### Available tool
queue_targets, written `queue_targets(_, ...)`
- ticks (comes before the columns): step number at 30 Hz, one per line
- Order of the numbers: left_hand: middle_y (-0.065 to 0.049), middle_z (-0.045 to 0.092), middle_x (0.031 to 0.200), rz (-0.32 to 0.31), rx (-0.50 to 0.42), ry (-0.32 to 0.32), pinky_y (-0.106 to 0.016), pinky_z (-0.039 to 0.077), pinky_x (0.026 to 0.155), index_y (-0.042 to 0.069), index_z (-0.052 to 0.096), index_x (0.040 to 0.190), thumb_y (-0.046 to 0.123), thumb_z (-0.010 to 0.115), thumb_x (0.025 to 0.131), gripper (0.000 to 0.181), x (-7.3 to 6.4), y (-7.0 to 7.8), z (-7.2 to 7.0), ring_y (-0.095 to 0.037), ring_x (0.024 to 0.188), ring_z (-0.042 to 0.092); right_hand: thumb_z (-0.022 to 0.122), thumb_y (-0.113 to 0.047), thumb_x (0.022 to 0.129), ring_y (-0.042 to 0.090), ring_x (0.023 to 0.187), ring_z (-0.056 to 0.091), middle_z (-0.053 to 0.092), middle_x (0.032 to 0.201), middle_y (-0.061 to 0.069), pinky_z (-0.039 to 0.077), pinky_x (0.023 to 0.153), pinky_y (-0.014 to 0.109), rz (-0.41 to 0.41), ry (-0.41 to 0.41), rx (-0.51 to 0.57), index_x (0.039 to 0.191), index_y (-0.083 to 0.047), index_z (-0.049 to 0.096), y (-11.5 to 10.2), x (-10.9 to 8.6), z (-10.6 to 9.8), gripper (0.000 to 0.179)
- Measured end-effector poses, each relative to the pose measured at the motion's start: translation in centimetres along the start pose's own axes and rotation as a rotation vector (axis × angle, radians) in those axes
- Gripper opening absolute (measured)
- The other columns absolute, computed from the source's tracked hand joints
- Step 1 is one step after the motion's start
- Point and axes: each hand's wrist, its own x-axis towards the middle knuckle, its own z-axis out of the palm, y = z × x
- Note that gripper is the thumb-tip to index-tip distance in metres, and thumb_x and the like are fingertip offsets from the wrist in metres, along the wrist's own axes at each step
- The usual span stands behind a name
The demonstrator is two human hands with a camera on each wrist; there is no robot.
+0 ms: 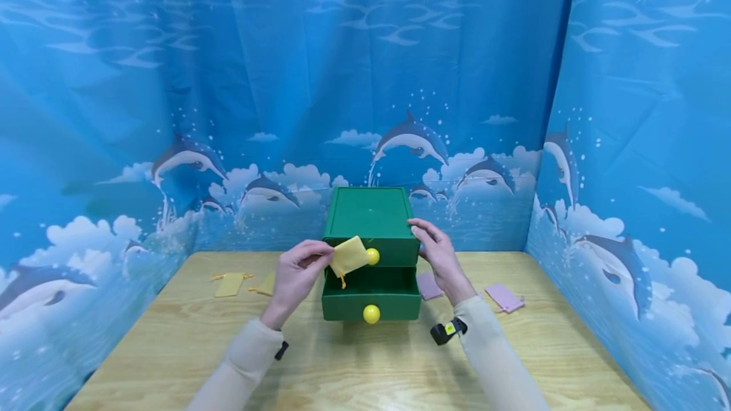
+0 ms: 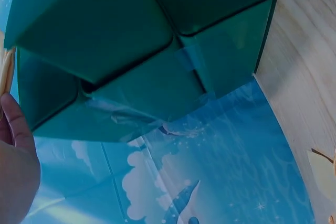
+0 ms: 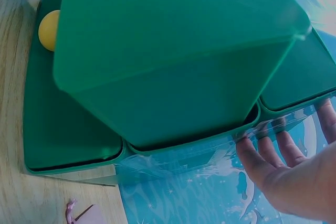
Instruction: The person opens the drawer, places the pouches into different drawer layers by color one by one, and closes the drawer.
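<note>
A green drawer cabinet [image 1: 370, 211] stands at the middle of the table, with its middle drawer [image 1: 345, 308] pulled out. My left hand [image 1: 297, 274] pinches a small yellow drawstring pouch [image 1: 350, 257] by one end, above the opening of that drawer. The pouch overlaps the front of the upper drawer beside its yellow knob [image 1: 372, 256], its orange cord hanging down. On the other side, my right hand [image 1: 436, 255] rests its fingers against the cabinet's right side. In the right wrist view those fingers [image 3: 257, 158] lie spread along the side wall, holding nothing.
Left of the cabinet lie a yellow pouch [image 1: 230, 284] and another yellow pouch [image 1: 266, 285], partly behind my left hand. On the right are a purple pouch [image 1: 428, 286] near the cabinet and a second purple pouch [image 1: 505, 297]. Blue dolphin curtains [image 1: 274, 81] enclose the wooden table [image 1: 365, 373].
</note>
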Motion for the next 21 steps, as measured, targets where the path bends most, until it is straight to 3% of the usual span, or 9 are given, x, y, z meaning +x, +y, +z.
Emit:
queue_targets(6, -0.013, 0.071, 0.099, 0.038, 0.061, -0.076, -0.024, 0.059, 0.077, 0.005, 0.075, 0.099, 0.0, 0.07, 0.088, 0.013, -0.8, -0.2, 1.1, -0.019, 0.09, 0.068, 0.057, -0.039, 0.099, 0.023, 0.141, 0.035, 0.04, 0.152, 0.001, 0.033, 0.114, 0.055, 0.003, 0.0, 0.002, 0.138, -0.013, 0.054, 0.1, 0.2, 0.1, 0.046)
queue_targets(10, -0.006, 0.073, 0.098, 0.112, 0.176, -0.142, -0.023, 0.059, 0.074, 0.01, 0.077, 0.097, -0.002, 0.071, 0.087, 0.017, -1.2, -0.4, 2.0, -0.018, 0.087, 0.069, 0.057, -0.038, 0.1, 0.024, 0.14, 0.037, 0.041, 0.151, 0.001, 0.033, 0.114, 0.055, 0.005, 0.003, 0.002, 0.138, -0.014, 0.055, 0.1, 0.1, 0.1, 0.045)
queue_targets(14, -0.003, 0.073, 0.098, 0.178, 0.223, -0.201, -0.023, 0.058, 0.073, 0.01, 0.077, 0.097, -0.004, 0.07, 0.086, 0.018, -1.3, -0.5, 2.8, -0.018, 0.086, 0.069, 0.056, -0.038, 0.1, 0.024, 0.14, 0.038, 0.041, 0.152, 0.001, 0.034, 0.114, 0.054, 0.003, 0.006, -0.004, 0.138, -0.014, 0.054, 0.1, 0.1, 0.0, 0.045)
queue_targets(21, -0.002, 0.072, 0.098, 0.202, 0.283, -0.252, -0.025, 0.058, 0.074, 0.01, 0.076, 0.096, -0.008, 0.071, 0.083, 0.023, -1.3, -0.5, 3.6, -0.018, 0.087, 0.068, 0.054, -0.039, 0.101, 0.025, 0.143, 0.034, 0.039, 0.153, 0.002, 0.033, 0.114, 0.056, -0.003, -0.001, -0.026, 0.138, -0.014, 0.054, -0.1, 0.1, 0.0, 0.045)
